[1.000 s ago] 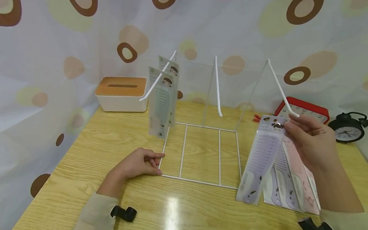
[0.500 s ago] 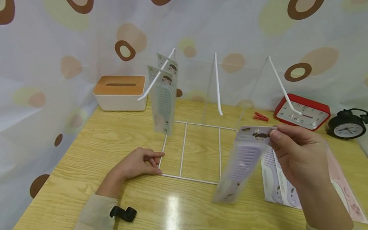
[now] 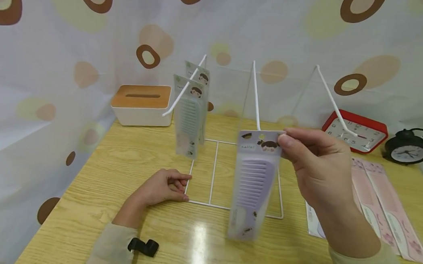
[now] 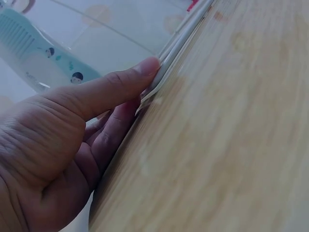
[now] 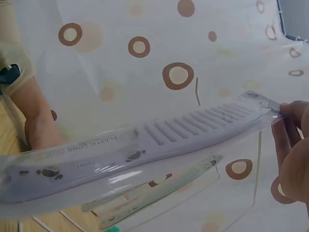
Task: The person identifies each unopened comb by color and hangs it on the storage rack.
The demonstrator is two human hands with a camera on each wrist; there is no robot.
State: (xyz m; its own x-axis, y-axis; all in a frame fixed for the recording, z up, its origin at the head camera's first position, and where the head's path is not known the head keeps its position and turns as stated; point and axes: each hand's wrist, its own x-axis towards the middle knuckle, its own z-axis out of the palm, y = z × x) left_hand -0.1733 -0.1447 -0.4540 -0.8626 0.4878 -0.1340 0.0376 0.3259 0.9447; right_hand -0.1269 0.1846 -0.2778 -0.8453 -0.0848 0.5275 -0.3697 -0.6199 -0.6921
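right hand (image 3: 315,162): It pinches the top corner of the purple comb pack (image 3: 253,183) between thumb and fingers. The pack hangs straight down in the air, above the table, just in front of the middle hook (image 3: 256,98).

left hand (image 3: 161,187): It rests on the wooden table (image 3: 122,171). Its fingers are a little bent and the fingertips press on the front left corner of the white wire rack (image 3: 212,172). It holds nothing.

hole in the pack: The small round hole (image 3: 262,131) sits at the top of the card, very near the tip of the middle hook.

how to do it well: I think the pack should stay flat and face forward, so the hole meets the hook tip. Keep the pinch off the hole. Slide slowly, because the thin plastic may bend.

rack: It may tip when pushed, so the pressing hand should hold it down.

green comb packs (image 3: 190,114): Two hang on the left hook already.

pink comb packs (image 3: 385,203): They lie flat on the table, at the right.
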